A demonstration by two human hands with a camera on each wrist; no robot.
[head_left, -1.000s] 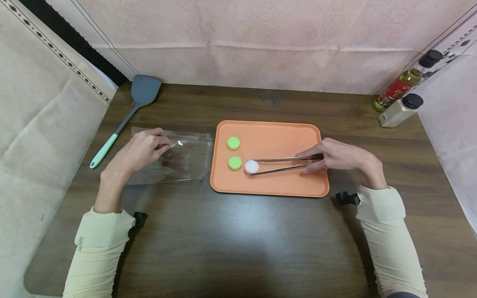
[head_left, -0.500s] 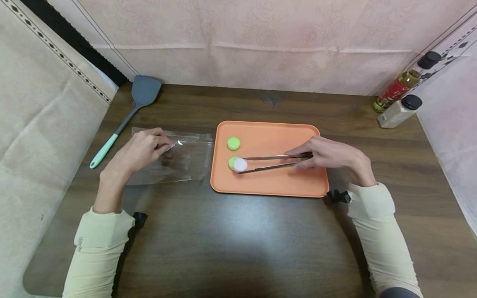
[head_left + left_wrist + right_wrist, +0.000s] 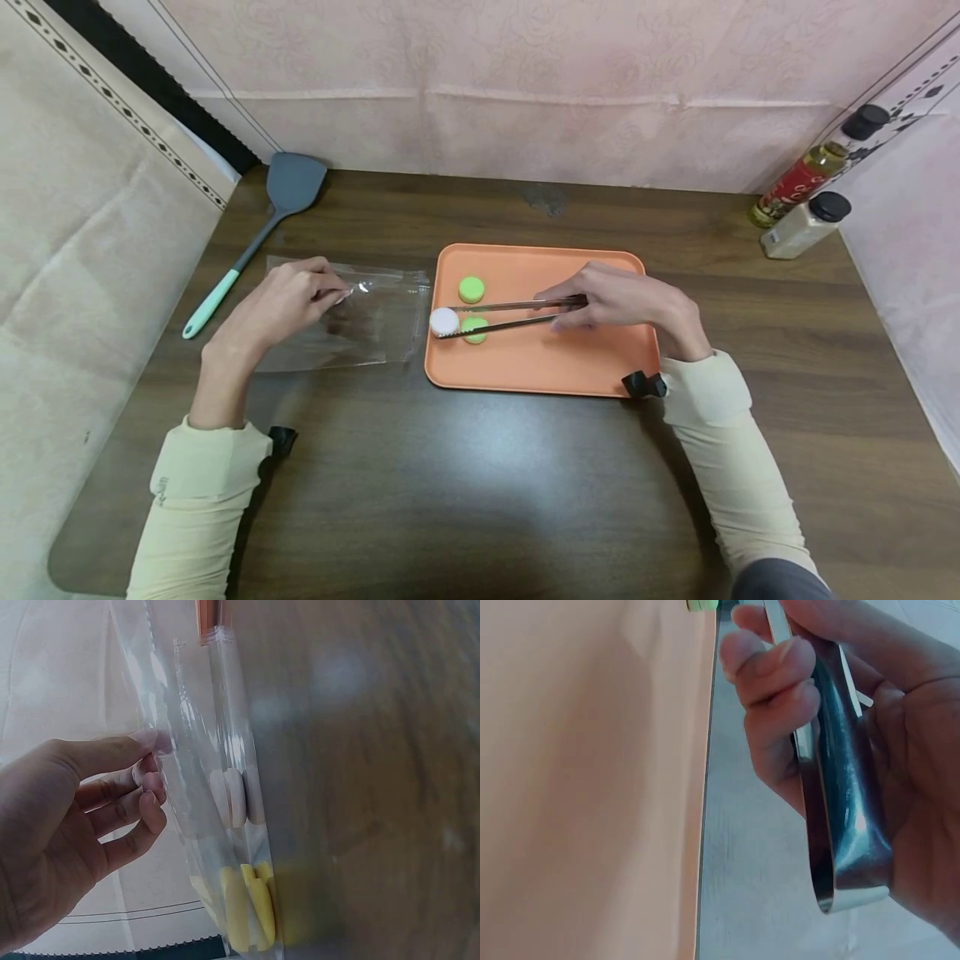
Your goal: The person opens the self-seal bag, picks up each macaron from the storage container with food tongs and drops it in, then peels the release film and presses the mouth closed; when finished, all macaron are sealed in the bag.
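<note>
My left hand [image 3: 281,304] pinches the upper layer of a clear plastic bag [image 3: 382,317] lying left of the tray. White macarons [image 3: 228,797] and yellow pieces [image 3: 247,907] show inside it in the left wrist view; from the head the hand mostly hides them. With my right hand [image 3: 622,296] I hold metal tongs [image 3: 502,306] around their middle, the bent end [image 3: 847,847] toward the palm. Between the tong tips is a white macaron [image 3: 444,322], over the left rim of the orange tray [image 3: 525,367]. Two green macarons [image 3: 471,289] sit on the tray, one partly under the tongs.
A grey spatula with a mint handle [image 3: 212,304] lies at the far left. Toward the back right corner stand an oil bottle [image 3: 795,185] and a black-capped jar [image 3: 798,229]. A cloth-covered wall [image 3: 525,100] rises behind the wooden table [image 3: 480,483].
My right hand has carried the white macaron leftward in the tongs, from the tray's inner left part, past the lower green macaron, to the left rim. The left hand has stayed in place.
</note>
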